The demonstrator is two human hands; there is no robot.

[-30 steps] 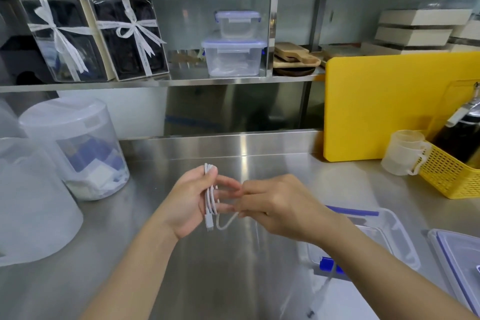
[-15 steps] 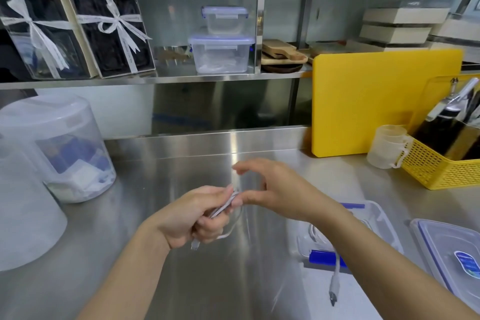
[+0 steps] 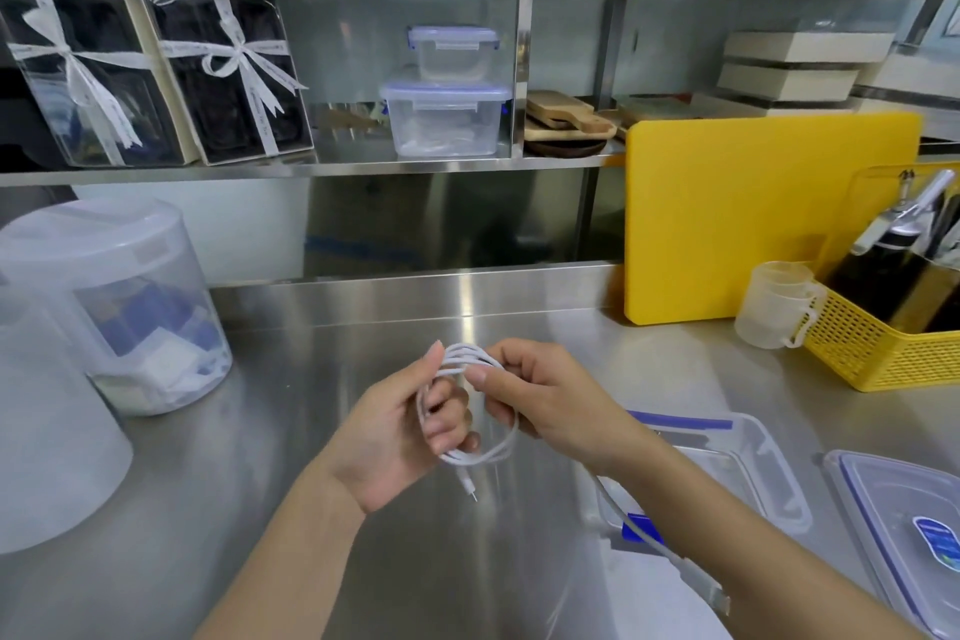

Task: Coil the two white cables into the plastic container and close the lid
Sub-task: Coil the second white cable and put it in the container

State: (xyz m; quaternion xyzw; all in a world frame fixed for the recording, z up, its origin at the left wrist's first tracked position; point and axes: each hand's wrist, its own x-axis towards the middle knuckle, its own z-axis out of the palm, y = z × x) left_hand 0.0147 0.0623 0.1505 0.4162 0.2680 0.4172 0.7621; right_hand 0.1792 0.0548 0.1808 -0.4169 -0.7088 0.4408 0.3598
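Note:
A white cable [image 3: 470,359] is wound into a loose coil above the steel counter. My left hand [image 3: 400,431] grips one side of the coil, and my right hand [image 3: 545,395] pinches the top of it. One plug end [image 3: 467,486] dangles below the coil. A second white cable [image 3: 670,556] hangs out over the near wall of the open clear plastic container [image 3: 769,473], which stands under my right forearm. The container's blue-rimmed lid [image 3: 904,525] lies flat on the counter to its right.
Two large white translucent tubs [image 3: 119,307] stand at the left. A yellow cutting board [image 3: 769,213] leans at the back right, with measuring cups [image 3: 779,307] and a yellow basket [image 3: 883,343] holding bottles. Shelves behind hold boxes and containers.
The coil has been raised and opened into a wider loop. My right hand has come back onto it and now pinches its top.

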